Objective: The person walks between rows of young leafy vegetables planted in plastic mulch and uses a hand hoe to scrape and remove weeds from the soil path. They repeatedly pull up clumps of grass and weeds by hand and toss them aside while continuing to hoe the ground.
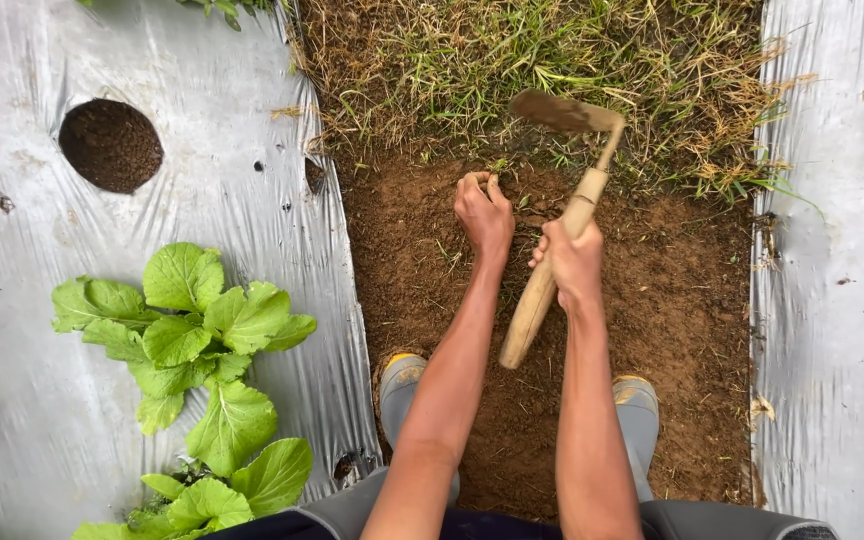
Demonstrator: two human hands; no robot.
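My right hand (572, 262) grips the wooden handle of a small hand hoe (562, 200), whose soil-caked blade is raised over the edge of the grass. My left hand (484, 215) reaches down to the bare brown soil (672, 300) just left of the hoe, fingers curled at the ground; whether it holds a weed I cannot tell. Both forearms stretch forward from the bottom of the view. My two grey boots (400, 385) stand on the soil below them.
Silver plastic mulch (252, 130) covers beds on both sides of the soil path. The left bed has a round planting hole (110, 145) and leafy green plants (192, 335). Dry and green grass (552, 60) lies ahead.
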